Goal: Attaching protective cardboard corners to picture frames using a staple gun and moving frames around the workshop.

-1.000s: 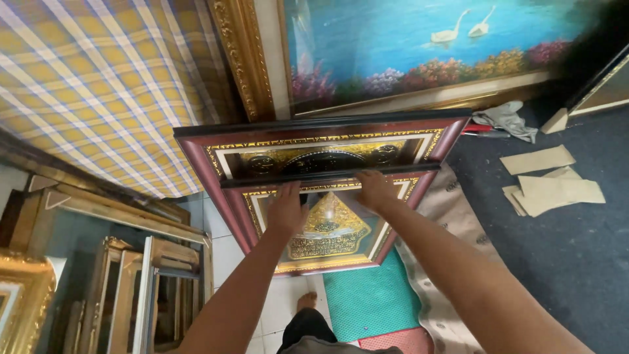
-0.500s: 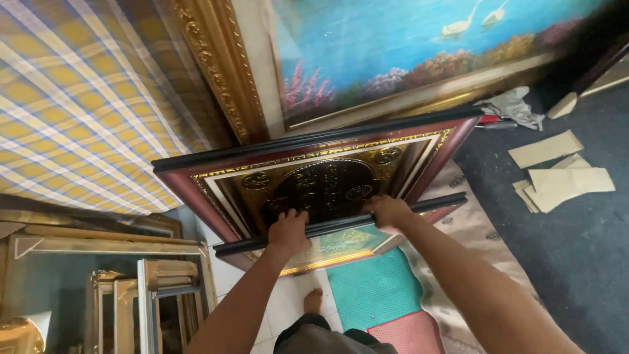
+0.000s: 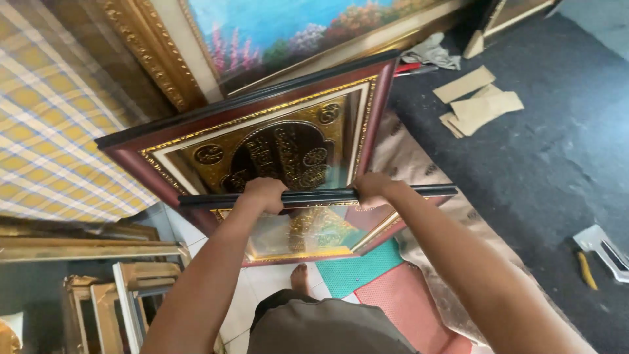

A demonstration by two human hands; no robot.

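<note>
Head view: a large landscape painting (image 3: 308, 33) in a gilt frame leans above and beyond both hands, with a checked yellow cloth (image 3: 46, 131) far to the left of the left hand. A maroon-and-gold framed picture (image 3: 275, 141) with dark ornamental calligraphy, tilted, lies directly beyond the knuckles. A second framed picture (image 3: 314, 226), glazed, sits under the hands; its black top edge is gripped by the left hand (image 3: 265, 195) and the right hand (image 3: 371, 189), both closed around it, well apart. Empty wooden frames (image 3: 98, 301) stand below-left of the left hand. Cardboard pieces (image 3: 478, 101) lie on dark carpet above-right of the right hand.
</note>
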